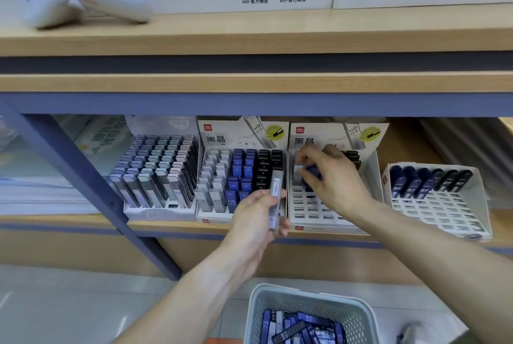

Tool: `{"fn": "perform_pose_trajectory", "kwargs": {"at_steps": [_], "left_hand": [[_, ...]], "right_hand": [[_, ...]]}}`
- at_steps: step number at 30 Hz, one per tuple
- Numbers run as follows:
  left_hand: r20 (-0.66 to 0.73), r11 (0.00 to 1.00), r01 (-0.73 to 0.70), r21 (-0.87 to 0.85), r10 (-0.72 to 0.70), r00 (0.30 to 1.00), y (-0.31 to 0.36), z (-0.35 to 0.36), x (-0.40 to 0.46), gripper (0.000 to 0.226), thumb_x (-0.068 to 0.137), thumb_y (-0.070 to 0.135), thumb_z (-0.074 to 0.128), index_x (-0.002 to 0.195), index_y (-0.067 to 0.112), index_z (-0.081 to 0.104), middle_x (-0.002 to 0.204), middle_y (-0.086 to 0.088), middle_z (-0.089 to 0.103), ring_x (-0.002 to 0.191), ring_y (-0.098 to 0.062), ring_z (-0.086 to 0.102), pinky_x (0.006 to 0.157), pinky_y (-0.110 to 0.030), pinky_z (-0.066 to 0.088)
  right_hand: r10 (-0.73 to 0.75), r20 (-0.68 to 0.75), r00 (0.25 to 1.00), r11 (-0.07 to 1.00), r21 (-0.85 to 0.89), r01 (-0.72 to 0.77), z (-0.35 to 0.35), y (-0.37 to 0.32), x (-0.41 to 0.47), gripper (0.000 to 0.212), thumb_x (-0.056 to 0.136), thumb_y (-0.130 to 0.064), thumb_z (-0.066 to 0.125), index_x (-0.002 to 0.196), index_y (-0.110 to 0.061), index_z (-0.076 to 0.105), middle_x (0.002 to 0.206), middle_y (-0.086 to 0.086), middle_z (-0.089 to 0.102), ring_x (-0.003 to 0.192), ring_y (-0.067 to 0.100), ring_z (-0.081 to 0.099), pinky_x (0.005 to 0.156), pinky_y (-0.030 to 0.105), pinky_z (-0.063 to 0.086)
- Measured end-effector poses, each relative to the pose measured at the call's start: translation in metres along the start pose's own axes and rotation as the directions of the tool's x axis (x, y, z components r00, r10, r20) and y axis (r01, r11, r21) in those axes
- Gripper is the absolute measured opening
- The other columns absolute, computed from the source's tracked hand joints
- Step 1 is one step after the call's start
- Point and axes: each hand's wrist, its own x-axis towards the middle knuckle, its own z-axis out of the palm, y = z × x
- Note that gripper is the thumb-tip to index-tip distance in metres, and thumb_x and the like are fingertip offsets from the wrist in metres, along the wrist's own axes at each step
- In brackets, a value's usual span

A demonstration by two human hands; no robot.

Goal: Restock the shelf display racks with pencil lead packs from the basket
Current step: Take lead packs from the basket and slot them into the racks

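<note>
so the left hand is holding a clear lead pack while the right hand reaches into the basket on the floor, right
Not quite. The left hand does hold a clear lead pack, but the right hand is up at the half-empty display rack on the shelf, not in the basket. The head view shows this.

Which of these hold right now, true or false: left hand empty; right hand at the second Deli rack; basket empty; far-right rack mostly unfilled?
1. The left hand is empty. False: it holds a grey lead pack.
2. The right hand is at the second Deli rack, gripping packs. True.
3. The basket is empty. False: packs lie in it.
4. The far-right rack has mostly open slots. True.
</note>
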Motion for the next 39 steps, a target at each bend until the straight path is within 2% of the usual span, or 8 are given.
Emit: {"fn": "perform_pose_trajectory", "kwargs": {"at_steps": [8, 11, 13, 17, 21, 31, 35, 39], "left_hand": [[0.015, 0.995, -0.035, 0.097, 0.034, 0.999, -0.003, -0.002, 0.000, 0.021, 0.103, 0.005, 0.056, 0.119, 0.012, 0.067, 0.108, -0.012, 0.074, 0.089, -0.023, 0.072, 0.074, -0.030, 0.062], [0.025, 0.992, -0.049, 0.119, 0.046, 0.999, -0.005, -0.004, 0.001, 0.022, 0.100, 0.007, 0.062, 0.121, 0.011, 0.068, 0.108, -0.010, 0.077, 0.095, -0.024, 0.075, 0.080, -0.034, 0.062], [0.044, 0.992, -0.042, 0.122, 0.037, 0.998, -0.006, -0.004, 0.000, 0.020, 0.099, 0.006, 0.064, 0.117, 0.012, 0.070, 0.104, -0.007, 0.079, 0.094, -0.025, 0.076, 0.082, -0.034, 0.062], [0.079, 0.993, -0.016, 0.117, 0.007, 0.997, -0.008, -0.003, -0.004, 0.020, 0.095, 0.006, 0.070, 0.114, 0.011, 0.072, 0.102, -0.008, 0.079, 0.095, -0.026, 0.077, 0.085, -0.035, 0.062], [0.096, 0.996, -0.008, 0.087, 0.000, 0.995, -0.009, -0.005, -0.005, 0.031, 0.090, 0.000, 0.074, 0.120, 0.006, 0.069, 0.106, -0.013, 0.078, 0.097, -0.029, 0.076, 0.086, -0.036, 0.062], [0.102, 0.993, -0.006, 0.119, -0.006, 0.995, -0.009, -0.003, -0.008, 0.033, 0.087, -0.003, 0.075, 0.119, 0.006, 0.071, 0.106, -0.012, 0.078, 0.100, -0.027, 0.076, 0.092, -0.037, 0.060], [0.090, 0.991, 0.110, -0.071, -0.103, 0.991, 0.000, -0.003, -0.009, 0.031, 0.094, 0.021, 0.071, 0.119, 0.002, 0.069, 0.107, -0.019, 0.077, 0.103, -0.029, 0.075, 0.098, -0.041, 0.057], [0.095, 0.915, 0.191, -0.355, -0.168, 0.981, 0.009, -0.008, -0.009, 0.042, 0.087, 0.003, 0.074, 0.127, -0.003, 0.062, 0.110, -0.023, 0.075, 0.104, -0.030, 0.074, 0.093, -0.040, 0.060]], "right_hand": [[-0.021, -0.075, 0.997, 0.979, -0.203, 0.005, -0.002, 0.002, 0.000, 0.024, 0.084, -0.012, 0.076, 0.109, -0.014, 0.076, 0.109, 0.005, 0.060, 0.103, 0.029, 0.055, 0.079, 0.043, 0.055], [0.140, -0.051, 0.989, 0.986, 0.099, -0.135, -0.014, -0.013, -0.003, 0.016, 0.091, -0.021, 0.071, 0.106, -0.023, 0.072, 0.097, -0.004, 0.067, 0.089, 0.016, 0.063, 0.077, 0.032, 0.054], [0.317, 0.180, 0.931, 0.824, 0.434, -0.364, -0.022, -0.023, -0.009, 0.012, 0.092, -0.023, 0.072, 0.105, -0.025, 0.071, 0.089, -0.002, 0.073, 0.081, 0.016, 0.070, 0.074, 0.029, 0.058], [0.302, 0.455, 0.837, 0.576, 0.613, -0.541, -0.031, -0.026, -0.024, 0.024, 0.091, -0.008, 0.073, 0.113, -0.015, 0.069, 0.085, 0.008, 0.077, 0.081, 0.020, 0.074, 0.070, 0.025, 0.059], [0.327, 0.446, 0.833, 0.494, 0.671, -0.553, -0.038, -0.023, -0.025, 0.022, 0.088, -0.001, 0.075, 0.108, -0.007, 0.071, 0.088, 0.015, 0.077, 0.085, 0.025, 0.075, 0.076, 0.028, 0.061], [0.331, 0.388, 0.860, 0.526, 0.681, -0.509, -0.039, -0.025, -0.023, 0.024, 0.086, -0.003, 0.077, 0.108, -0.007, 0.069, 0.084, 0.017, 0.075, 0.079, 0.024, 0.074, 0.076, 0.028, 0.061], [0.313, 0.330, 0.891, 0.482, 0.753, -0.448, -0.048, -0.024, -0.017, 0.025, 0.083, 0.002, 0.077, 0.107, -0.004, 0.070, 0.093, 0.018, 0.076, 0.089, 0.029, 0.075, 0.080, 0.030, 0.062], [0.138, 0.331, 0.933, 0.544, 0.762, -0.351, -0.063, -0.026, -0.017, 0.023, 0.078, 0.002, 0.079, 0.098, -0.001, 0.070, 0.097, 0.012, 0.078, 0.096, 0.026, 0.075, 0.086, 0.030, 0.060]]}}
